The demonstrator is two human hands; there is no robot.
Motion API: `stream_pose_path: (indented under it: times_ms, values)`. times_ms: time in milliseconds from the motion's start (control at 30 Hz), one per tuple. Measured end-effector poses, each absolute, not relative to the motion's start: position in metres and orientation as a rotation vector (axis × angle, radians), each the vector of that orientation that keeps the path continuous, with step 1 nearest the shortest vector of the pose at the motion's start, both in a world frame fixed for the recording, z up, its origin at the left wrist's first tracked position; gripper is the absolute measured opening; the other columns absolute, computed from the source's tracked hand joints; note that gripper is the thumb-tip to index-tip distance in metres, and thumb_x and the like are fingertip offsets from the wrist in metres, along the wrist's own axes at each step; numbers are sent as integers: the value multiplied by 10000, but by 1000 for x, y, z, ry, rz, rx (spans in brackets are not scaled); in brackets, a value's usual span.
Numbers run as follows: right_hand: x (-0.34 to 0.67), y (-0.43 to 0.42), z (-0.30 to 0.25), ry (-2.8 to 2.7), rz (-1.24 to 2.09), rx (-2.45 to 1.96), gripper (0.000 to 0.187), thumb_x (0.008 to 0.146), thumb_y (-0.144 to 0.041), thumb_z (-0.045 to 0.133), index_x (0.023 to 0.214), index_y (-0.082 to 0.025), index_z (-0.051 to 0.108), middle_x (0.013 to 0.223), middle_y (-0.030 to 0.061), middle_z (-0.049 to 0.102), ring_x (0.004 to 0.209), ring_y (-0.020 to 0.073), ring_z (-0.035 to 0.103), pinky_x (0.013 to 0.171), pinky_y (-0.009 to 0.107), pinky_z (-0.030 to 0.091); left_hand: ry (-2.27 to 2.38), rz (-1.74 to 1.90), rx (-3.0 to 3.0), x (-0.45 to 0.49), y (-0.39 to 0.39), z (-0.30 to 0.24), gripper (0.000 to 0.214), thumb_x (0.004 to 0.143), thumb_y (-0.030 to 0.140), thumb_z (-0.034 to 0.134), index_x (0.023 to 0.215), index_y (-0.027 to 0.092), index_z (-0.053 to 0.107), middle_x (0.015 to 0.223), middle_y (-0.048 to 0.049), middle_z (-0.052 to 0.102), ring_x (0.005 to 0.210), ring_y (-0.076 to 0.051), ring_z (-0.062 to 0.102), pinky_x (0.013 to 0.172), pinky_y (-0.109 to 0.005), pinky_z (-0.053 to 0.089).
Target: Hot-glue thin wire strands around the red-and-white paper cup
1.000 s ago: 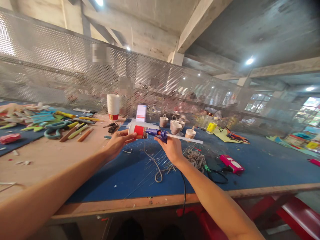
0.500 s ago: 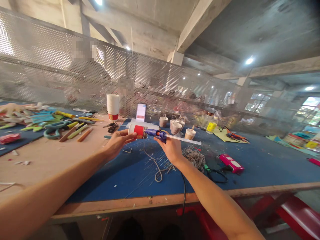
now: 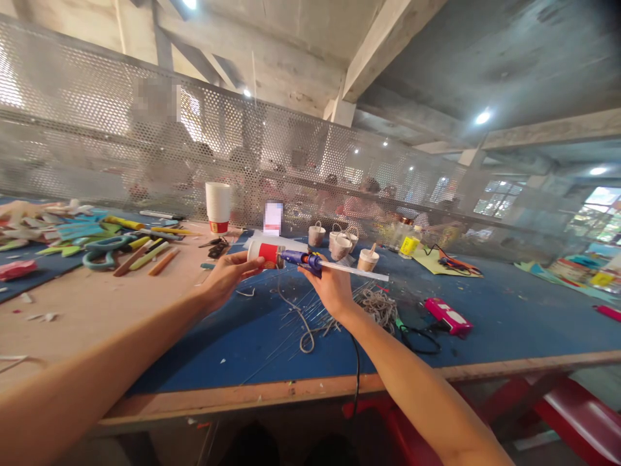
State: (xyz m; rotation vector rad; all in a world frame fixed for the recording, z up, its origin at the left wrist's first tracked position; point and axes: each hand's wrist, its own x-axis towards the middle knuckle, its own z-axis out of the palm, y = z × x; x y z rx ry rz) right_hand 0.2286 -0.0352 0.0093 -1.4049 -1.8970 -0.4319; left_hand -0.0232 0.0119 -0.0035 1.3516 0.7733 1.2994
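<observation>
My left hand [image 3: 228,275] holds a white paper cup with a red band [image 3: 266,252] on its side above the table. My right hand [image 3: 332,287] grips a blue glue gun [image 3: 303,259], with its nozzle at the cup's bottom end. A clear glue stick [image 3: 356,271] pokes out of the gun's back toward the right. The gun's black cord [image 3: 358,362] hangs down over the table's front edge. Below my hands, thin strands of glue and a piece of rope [image 3: 303,330] lie on the blue mat [image 3: 485,304].
A stack of white cups [image 3: 218,206] stands at the back. Small rope-wrapped cups [image 3: 342,244] sit behind my hands. Scissors, sticks and foam pieces [image 3: 109,246] lie to the left, a rope tangle [image 3: 381,307] and a pink tool [image 3: 449,316] to the right. People sit behind a perforated metal screen [image 3: 291,155].
</observation>
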Motion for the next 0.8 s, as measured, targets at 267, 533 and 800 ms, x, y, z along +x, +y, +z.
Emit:
stream_pose_path:
  times_ms: [267,533,800]
  values:
    - [229,-36,10,-1906,-427,-1412,329,986,-518,640,1091,-223,739,967,68,808,836,244,751,663,284,466,790,1297,1347,-21,9,0,275,727,437,885,865,201,856,1005,-136,841,1015,-318,746,1072,-501,486]
    - [229,-35,9,-1902,-413,-1407,329,994,-522,622,1053,-221,740,961,71,809,809,236,747,661,284,466,765,1283,1341,-24,14,-5,262,761,419,869,909,204,856,1025,-130,842,1048,-301,738,1107,-481,469]
    - [229,-36,10,-1916,-421,-1398,319,989,-515,635,1090,-233,747,1010,70,807,836,239,752,684,283,482,776,1298,1343,-23,12,-3,274,737,427,881,895,204,857,1023,-137,841,1024,-316,751,1068,-488,510]
